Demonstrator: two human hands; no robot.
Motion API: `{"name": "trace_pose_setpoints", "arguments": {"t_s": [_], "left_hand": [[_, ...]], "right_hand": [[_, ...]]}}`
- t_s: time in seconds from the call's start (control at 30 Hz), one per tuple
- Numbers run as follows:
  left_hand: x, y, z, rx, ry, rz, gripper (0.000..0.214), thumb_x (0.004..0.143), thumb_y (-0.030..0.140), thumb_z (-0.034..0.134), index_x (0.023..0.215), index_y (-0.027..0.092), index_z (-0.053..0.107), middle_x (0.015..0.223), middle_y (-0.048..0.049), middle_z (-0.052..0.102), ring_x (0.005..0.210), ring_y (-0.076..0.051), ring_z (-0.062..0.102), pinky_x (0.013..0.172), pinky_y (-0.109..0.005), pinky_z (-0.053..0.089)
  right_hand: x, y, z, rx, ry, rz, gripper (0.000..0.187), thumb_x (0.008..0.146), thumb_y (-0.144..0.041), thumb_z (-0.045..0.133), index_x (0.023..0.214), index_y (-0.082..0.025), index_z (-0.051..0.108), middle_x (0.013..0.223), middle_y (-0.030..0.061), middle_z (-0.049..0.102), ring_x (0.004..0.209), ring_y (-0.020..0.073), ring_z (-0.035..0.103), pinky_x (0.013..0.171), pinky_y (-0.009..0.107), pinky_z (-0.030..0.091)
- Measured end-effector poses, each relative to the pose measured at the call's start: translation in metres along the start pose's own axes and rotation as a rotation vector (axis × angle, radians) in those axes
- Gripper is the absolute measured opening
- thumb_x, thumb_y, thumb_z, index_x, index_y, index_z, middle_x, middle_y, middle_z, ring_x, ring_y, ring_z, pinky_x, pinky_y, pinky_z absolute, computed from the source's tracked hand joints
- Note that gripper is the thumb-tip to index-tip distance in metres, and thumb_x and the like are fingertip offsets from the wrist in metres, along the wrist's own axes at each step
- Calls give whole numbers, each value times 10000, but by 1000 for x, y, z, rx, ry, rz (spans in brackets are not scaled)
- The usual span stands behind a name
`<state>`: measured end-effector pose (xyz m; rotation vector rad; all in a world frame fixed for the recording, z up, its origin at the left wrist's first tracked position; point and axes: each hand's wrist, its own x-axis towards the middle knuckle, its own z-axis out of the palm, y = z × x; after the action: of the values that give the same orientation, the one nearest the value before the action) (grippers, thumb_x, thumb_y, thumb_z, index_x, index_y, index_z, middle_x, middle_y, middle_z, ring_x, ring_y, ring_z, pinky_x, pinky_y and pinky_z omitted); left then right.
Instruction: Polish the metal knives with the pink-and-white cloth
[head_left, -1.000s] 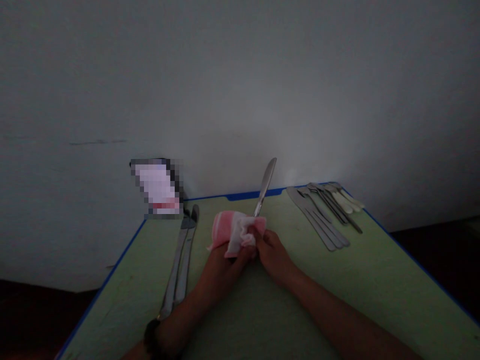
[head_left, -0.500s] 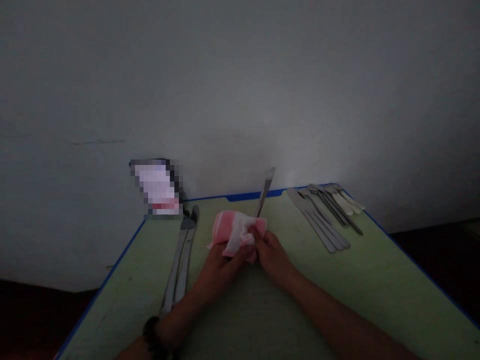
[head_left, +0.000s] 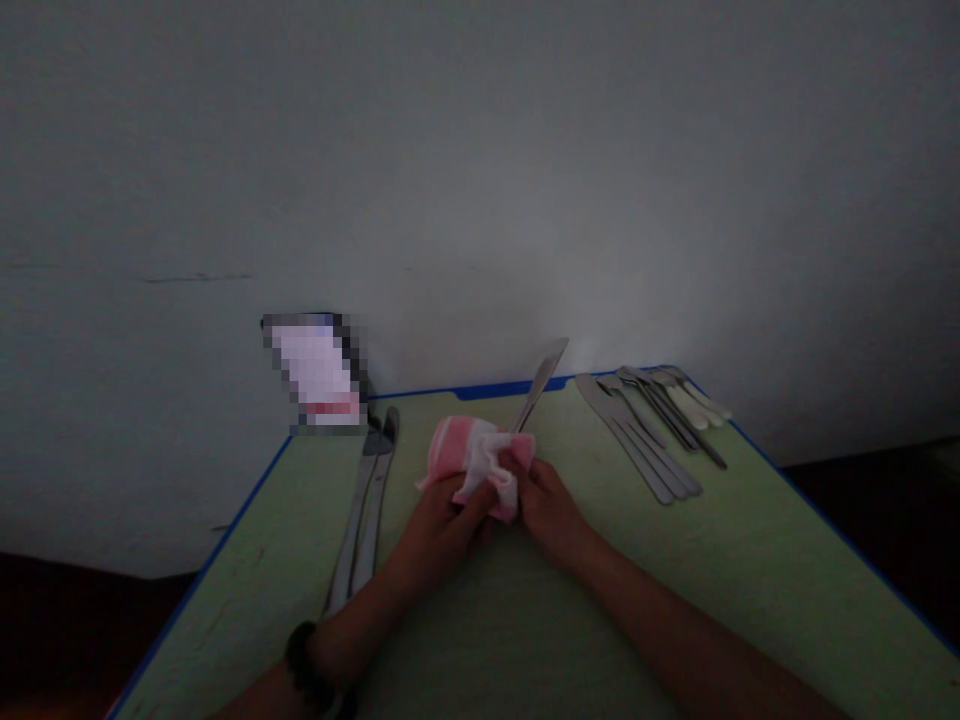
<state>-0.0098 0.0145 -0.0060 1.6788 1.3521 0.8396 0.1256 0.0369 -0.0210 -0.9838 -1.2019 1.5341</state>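
A pink and white cloth [head_left: 454, 447] is bunched between my two hands above the middle of the table. Out of its top right side sticks the metal blade of a table knife [head_left: 541, 384], tilted up to the right; the cloth and fingers hide its lower part. My left hand [head_left: 437, 525] is closed on the cloth from the left, thumb on top. From the right, my right hand [head_left: 551, 512] pinches the cloth around the lower part of the knife.
Two or more long knives [head_left: 365, 530] lie left, beside my left forearm. Several knives [head_left: 637, 455], forks and spoons with dark or pale handles [head_left: 686, 405] lie at the right. A blurred phone [head_left: 315, 370] leans on the wall behind the blue-edged green table [head_left: 487, 640].
The knife's blade has tipped further to the right. The cloth has shifted and creased a little between my fingers, and both hands keep their hold.
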Motion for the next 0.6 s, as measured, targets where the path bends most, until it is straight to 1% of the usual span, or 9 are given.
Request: {"name": "trace_pose_setpoints", "arguments": {"t_s": [0.13,0.37,0.6], "left_hand": [[-1,0,1,3,23,-3,421,858,448,424,571,154,514,465,41,479,428,-89,430,423,-181,315],[-1,2,2,-2,18,-11,427,862,444,410,561,157,509,464,42,479,426,-89,438,427,-183,324],[-1,4,2,-12,13,-12,418,856,433,422,547,161,496,460,44,466,423,-89,423,423,-185,315]], "right_hand": [[0,-1,0,5,11,10,334,769,-463,523,747,-137,594,667,7,554,578,100,463,540,219,367],[1,-2,-1,-59,6,-5,356,784,-464,493,691,-134,588,647,10,555,576,104,460,551,231,371],[-1,-7,0,-26,4,18,331,773,-451,514,698,-145,614,651,16,573,586,112,471,563,239,381]]}}
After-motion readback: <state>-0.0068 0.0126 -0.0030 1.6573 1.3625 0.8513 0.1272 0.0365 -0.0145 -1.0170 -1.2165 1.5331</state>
